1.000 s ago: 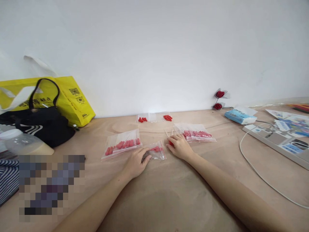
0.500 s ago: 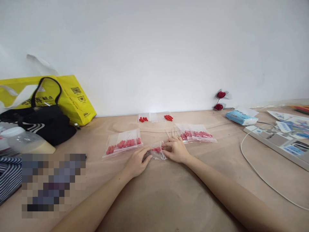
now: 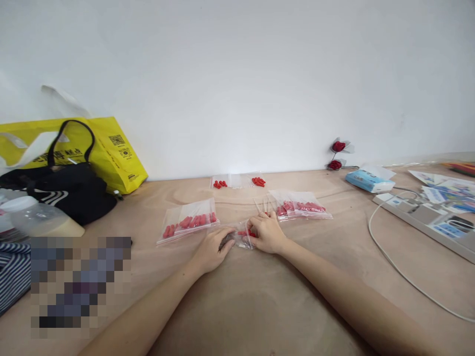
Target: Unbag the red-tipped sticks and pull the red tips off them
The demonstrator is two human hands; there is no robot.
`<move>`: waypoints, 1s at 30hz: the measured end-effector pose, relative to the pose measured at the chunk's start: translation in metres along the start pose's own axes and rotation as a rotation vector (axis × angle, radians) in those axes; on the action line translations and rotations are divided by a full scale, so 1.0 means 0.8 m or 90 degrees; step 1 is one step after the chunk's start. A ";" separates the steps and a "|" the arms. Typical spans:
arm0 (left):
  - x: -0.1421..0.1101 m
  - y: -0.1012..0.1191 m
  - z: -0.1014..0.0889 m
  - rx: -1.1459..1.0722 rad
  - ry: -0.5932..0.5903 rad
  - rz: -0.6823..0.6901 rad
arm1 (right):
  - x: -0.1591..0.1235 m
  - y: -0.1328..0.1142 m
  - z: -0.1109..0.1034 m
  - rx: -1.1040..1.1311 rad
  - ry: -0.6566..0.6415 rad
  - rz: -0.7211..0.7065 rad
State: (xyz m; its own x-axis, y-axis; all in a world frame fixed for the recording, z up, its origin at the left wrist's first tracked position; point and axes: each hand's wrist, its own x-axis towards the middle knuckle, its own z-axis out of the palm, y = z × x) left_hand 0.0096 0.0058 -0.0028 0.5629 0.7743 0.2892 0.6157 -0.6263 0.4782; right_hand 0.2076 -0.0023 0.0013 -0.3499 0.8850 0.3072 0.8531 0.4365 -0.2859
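Between my hands a small clear zip bag [image 3: 243, 242] lies low on the table with red capsule-shaped pieces [image 3: 245, 233] in it. My left hand [image 3: 213, 251] curls round the bag's left end, thumb and fingers closed on it. At the other end my right hand [image 3: 270, 235] grips the bag's edge; its fingertips are partly hidden. Just beyond my right hand, filled zip bags [image 3: 310, 213] of red pieces overlap, with thin pale sticks [image 3: 257, 205] beside them. More filled zip bags [image 3: 191, 230] lie left of centre, past my left hand.
Near the wall a clear bag [image 3: 239, 181] lies with two clusters of red pieces. A yellow bag [image 3: 126, 148], black bag [image 3: 89, 193] and plastic bottle [image 3: 48, 222] stand left. At right are a tissue pack [image 3: 369, 182], a power strip [image 3: 426, 215] with its cable, and fabric roses [image 3: 336, 164].
My right hand has shifted slightly left and nearer, over the bag's right end. The red pieces inside now sit closer to its fingers. My left hand stays nearly still.
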 end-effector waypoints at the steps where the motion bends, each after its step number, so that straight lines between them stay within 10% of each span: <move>1: 0.000 0.000 0.000 0.000 0.002 0.000 | -0.001 0.000 -0.001 0.022 -0.002 -0.002; 16: -0.001 -0.003 0.001 0.005 0.004 -0.012 | -0.006 0.083 -0.048 0.495 0.169 0.057; 23: 0.000 -0.002 0.001 -0.003 0.004 -0.011 | -0.008 0.090 -0.035 0.195 0.342 0.120; 30: -0.001 -0.001 0.000 -0.002 0.002 -0.008 | -0.012 0.078 0.000 -0.045 0.265 0.019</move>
State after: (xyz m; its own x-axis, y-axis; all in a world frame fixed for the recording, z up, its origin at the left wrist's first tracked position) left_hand 0.0088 0.0060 -0.0036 0.5529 0.7826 0.2863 0.6208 -0.6160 0.4850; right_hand 0.2640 0.0165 -0.0192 -0.1501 0.7501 0.6440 0.8899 0.3863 -0.2425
